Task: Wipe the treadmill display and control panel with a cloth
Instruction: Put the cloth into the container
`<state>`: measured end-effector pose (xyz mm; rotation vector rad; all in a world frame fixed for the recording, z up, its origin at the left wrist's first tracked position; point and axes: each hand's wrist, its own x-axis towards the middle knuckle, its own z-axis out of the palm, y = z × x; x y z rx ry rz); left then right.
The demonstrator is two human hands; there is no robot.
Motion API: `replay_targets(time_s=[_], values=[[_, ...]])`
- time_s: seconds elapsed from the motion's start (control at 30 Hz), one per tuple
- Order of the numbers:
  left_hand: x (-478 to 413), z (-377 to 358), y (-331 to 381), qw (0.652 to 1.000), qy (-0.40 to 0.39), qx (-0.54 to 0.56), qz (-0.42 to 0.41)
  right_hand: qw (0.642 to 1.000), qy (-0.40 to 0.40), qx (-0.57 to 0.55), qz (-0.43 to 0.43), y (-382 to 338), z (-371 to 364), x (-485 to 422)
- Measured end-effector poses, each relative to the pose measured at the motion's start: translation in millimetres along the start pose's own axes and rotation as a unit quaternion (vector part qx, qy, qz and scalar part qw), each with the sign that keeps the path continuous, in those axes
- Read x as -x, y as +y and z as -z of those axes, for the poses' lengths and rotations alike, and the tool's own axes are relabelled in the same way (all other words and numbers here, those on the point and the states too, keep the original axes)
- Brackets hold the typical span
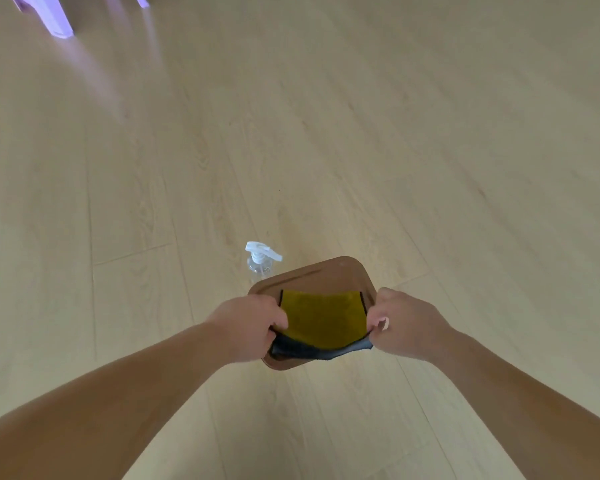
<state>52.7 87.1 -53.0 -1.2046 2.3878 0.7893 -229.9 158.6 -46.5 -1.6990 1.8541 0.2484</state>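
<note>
Head view looks down on a pale wooden plank floor (430, 133) that fills nearly everything around me. At the far left top corner stand lilac furniture legs (54, 19), blurred, with a faint violet sheen on the boards below them. My two bare forearms reach in from the bottom corners and meet over the middle of the floor.

Below my hands lies a brown tray (347, 271) with rounded corners, flat on the floor, its far rim clear and its near rim peeking out under my wrists. Above it I hold the cloth (323, 317), yellow on the upper face with a dark edge binding, and a grey layer hanging out along its near side. It is stretched between my hands, over the tray; I cannot tell whether its lower part touches the tray.

My left hand (250, 323) has its grip pinched on the cloth's left edge, fingers curled under and thumb on top. My right hand (406, 323) has its grip pinched on the right edge in the same way, a thumbnail showing.

Just beyond the tray's far left corner stands a clear spray bottle (260, 259) with a white trigger head, upright on the floor, close to the tray.
</note>
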Motion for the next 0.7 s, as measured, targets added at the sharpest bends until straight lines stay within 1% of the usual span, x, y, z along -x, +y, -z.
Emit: replay_targets(time_s=[0.03, 0.07, 0.17, 0.2, 0.27, 0.37, 0.43, 0.53, 0.6, 0.7], values=[[-1, -3, 1, 1.000, -0.017, -0.014, -0.004, 1.000, -0.004, -0.016, -0.012, 2, -2, 1], [-3, -6, 1, 1.000, -0.017, -0.020, -0.005, 0.999, 0.013, -0.047, -0.024, 3, -4, 0], [-9, -13, 5, 0.999, 0.007, -0.037, -0.011, 0.981, 0.125, -0.130, -0.072, 1, -11, -12], [-11, -16, 6, 0.999, 0.007, -0.039, -0.015, 0.975, 0.145, -0.144, -0.084, -2, -14, -18], [-12, -22, 7, 0.999, -0.002, -0.043, -0.024, 0.973, 0.138, -0.160, -0.098, -9, -20, -29], [-10, -26, 6, 0.997, -0.003, -0.069, -0.028, 0.986, 0.097, -0.100, -0.092, -18, -30, -43], [-7, -27, 6, 0.996, -0.001, -0.090, -0.028, 0.988, 0.096, -0.090, -0.087, -24, -33, -50], [-5, -30, 8, 0.993, 0.013, -0.112, -0.025, 0.980, 0.150, -0.092, -0.088, -31, -32, -60], [-3, -31, 7, 0.996, 0.021, -0.090, -0.016, 0.974, 0.177, -0.098, -0.107, -36, -29, -65], [-1, -24, 4, 0.998, 0.060, -0.019, -0.023, 0.974, 0.180, -0.064, -0.121, -44, -21, -67]])
